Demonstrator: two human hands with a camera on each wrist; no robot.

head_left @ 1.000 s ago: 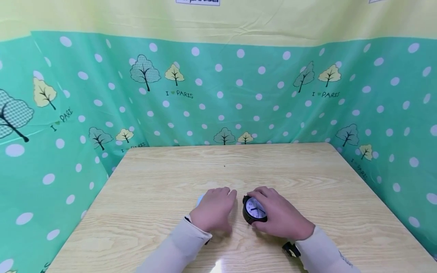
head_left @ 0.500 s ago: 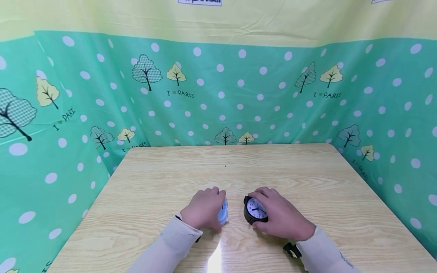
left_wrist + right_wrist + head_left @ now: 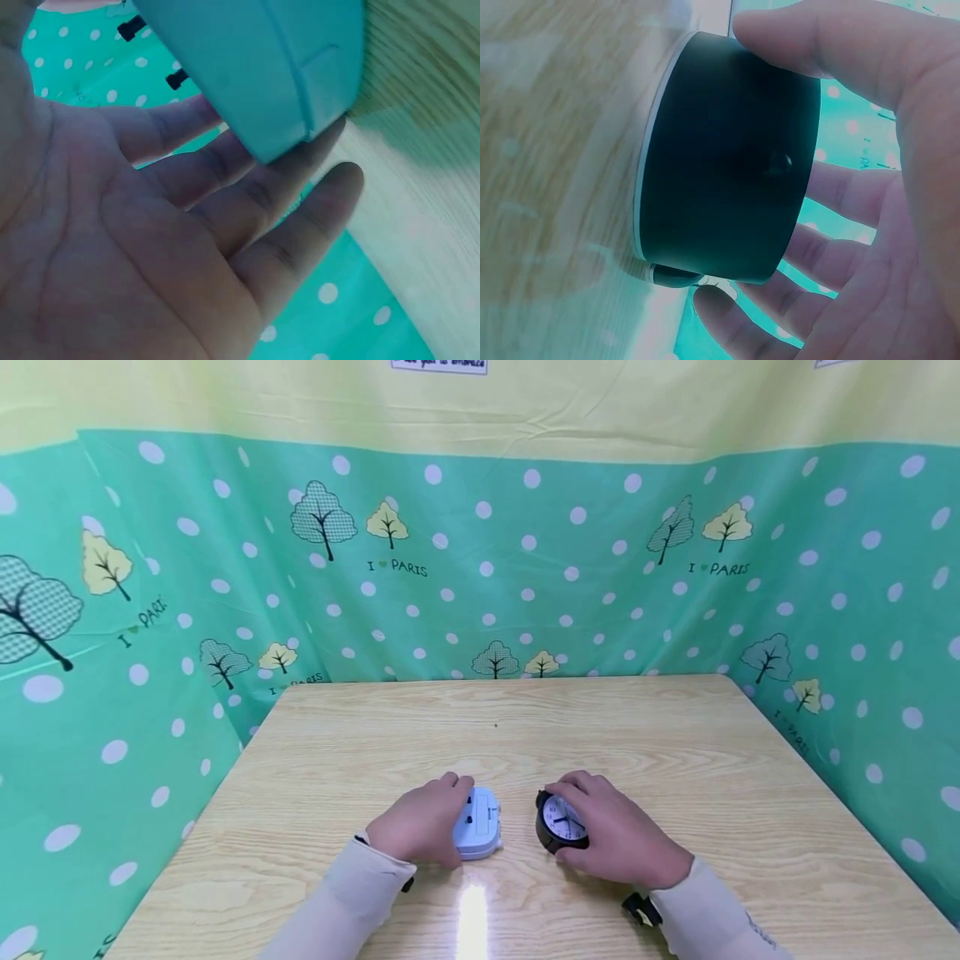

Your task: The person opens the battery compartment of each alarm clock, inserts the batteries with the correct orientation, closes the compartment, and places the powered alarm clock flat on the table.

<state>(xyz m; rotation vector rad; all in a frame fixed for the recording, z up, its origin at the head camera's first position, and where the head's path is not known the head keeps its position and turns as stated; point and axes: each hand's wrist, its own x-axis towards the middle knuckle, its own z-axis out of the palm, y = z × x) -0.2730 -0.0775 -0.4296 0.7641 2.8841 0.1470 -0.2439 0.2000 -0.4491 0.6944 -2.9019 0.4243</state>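
Observation:
A light blue alarm clock (image 3: 482, 827) lies face down on the table, its battery cover and two black knobs (image 3: 177, 79) showing. My left hand (image 3: 422, 820) spans its left part, thumb at the near edge and fingers at the far edge. Long fingers (image 3: 255, 195) reach down its side in the left wrist view, palm apart from the back. Beside it, a round black alarm clock (image 3: 561, 820) lies with its white dial up. My right hand (image 3: 618, 831) grips this one from the right, its thumb (image 3: 780, 34) against the black casing. The hand hides part of the dial.
Both clocks lie on a pale wood-grain table (image 3: 375, 727), a short gap between them. A green dotted curtain (image 3: 480, 585) with printed trees stands behind and along both sides. A bright light reflection (image 3: 472, 918) shows near the table's front.
My left hand has slid leftward over the light blue clock, uncovering its right part and the knobs. The right hand and black clock have stayed in place.

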